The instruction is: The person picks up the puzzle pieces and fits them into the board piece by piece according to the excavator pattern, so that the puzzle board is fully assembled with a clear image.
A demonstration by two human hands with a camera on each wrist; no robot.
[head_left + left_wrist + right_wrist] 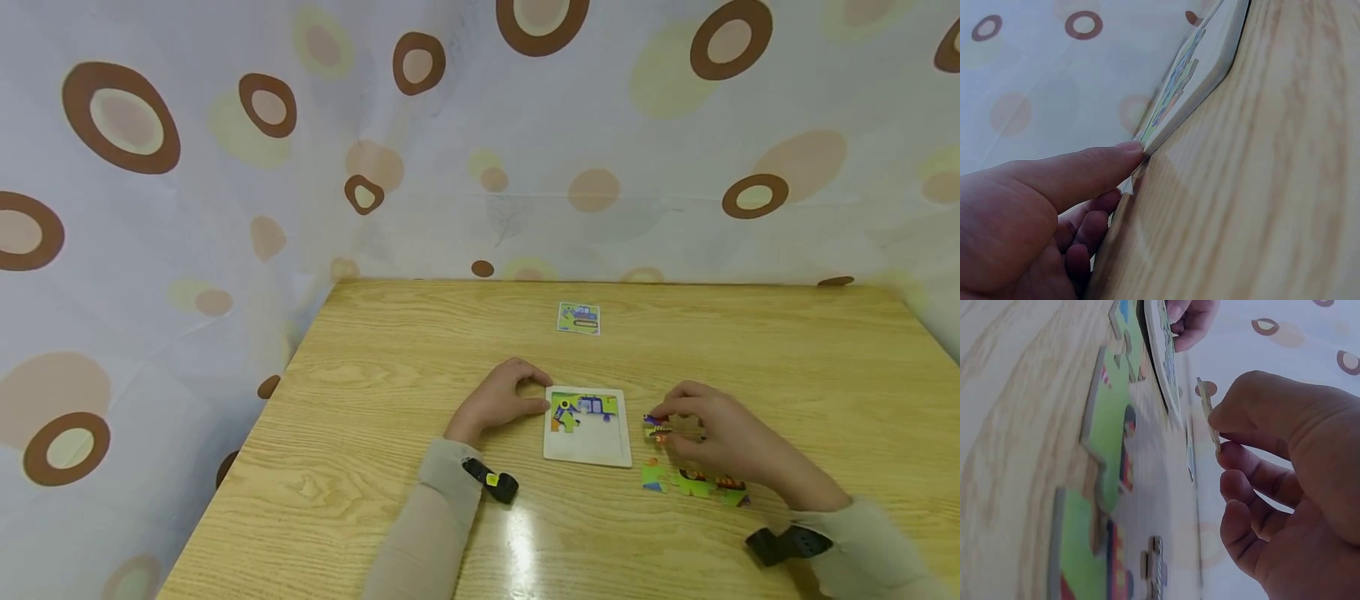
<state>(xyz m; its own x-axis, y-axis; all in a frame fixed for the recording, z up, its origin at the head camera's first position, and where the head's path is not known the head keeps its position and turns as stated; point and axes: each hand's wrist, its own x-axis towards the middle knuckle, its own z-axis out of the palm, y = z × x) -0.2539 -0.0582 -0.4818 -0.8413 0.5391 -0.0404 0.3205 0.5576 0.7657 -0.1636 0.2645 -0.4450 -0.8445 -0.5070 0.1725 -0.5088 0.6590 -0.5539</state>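
A white-framed puzzle board (pixel 588 461) lies on the table, with joined pieces (pixel 592 405) of a blue vehicle filling its upper and left part. My left hand (pixel 501 398) rests at its left side, index finger at the upper corner and thumb tip on the edge. In the left wrist view the thumb (pixel 1085 172) meets the board's rim (pixel 1210 78). To the right of the board, my right hand (pixel 723 433) pinches a puzzle piece (pixel 1206 409) between thumb and fingers, raised above the table. Its other fingers are loosely bent.
Several loose green puzzle pieces (pixel 697 485) lie below my right hand, near the board's lower right corner. Another piece (pixel 1155 565) stands out in the right wrist view. A small picture card (pixel 579 318) of a blue excavator lies farther back. A spotted curtain (pixel 592 150) hangs behind the table.
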